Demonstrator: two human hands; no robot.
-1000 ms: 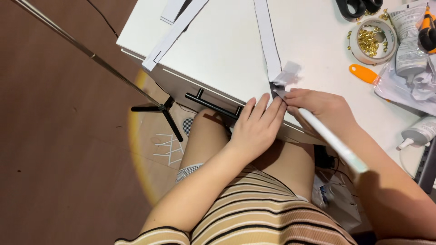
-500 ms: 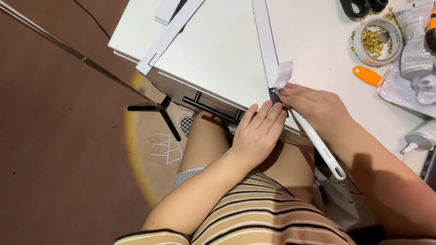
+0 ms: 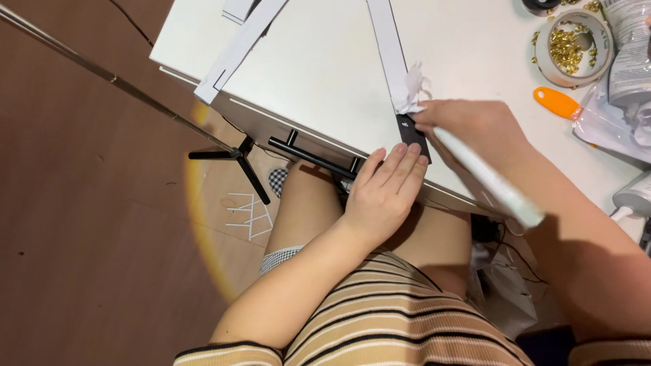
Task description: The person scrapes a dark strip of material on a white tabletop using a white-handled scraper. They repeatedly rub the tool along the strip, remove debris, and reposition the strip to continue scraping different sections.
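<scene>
White and smooth, the bench (image 3: 325, 74) filled the top of the view, with a brown floor (image 3: 81, 237) off to one side.

The left hand (image 3: 386, 193) lay flat at the bench's near edge. Its fingers were stretched out and close together, and it held nothing. Its fingertips touched the bottom of a small black piece (image 3: 411, 132) and pressed there.

The right hand (image 3: 475, 129) was curled shut around a long white stick-shaped tool (image 3: 488, 179). One end of the tool met the black piece, and the other end stuck out past the bench edge, over the person's lap. The black piece sat at the lower end of a long white paper strip (image 3: 388, 51) that ran up the bench. A bit of crumpled white paper (image 3: 413, 88) lay on the strip, just above the right hand.

Another white paper strip (image 3: 237, 51) lay slanted near the bench's far corner, well apart from the hands. Near the right hand's side sat a round white tub of little gold bits (image 3: 573, 47). An orange handle (image 3: 556, 103) lay just below the tub, next to some clear plastic bags (image 3: 624, 115).

Under the bench edge was a black drawer handle (image 3: 312, 156). A thin metal pole (image 3: 115, 85) crossed over the floor and ended in black stand legs (image 3: 237, 163).
</scene>
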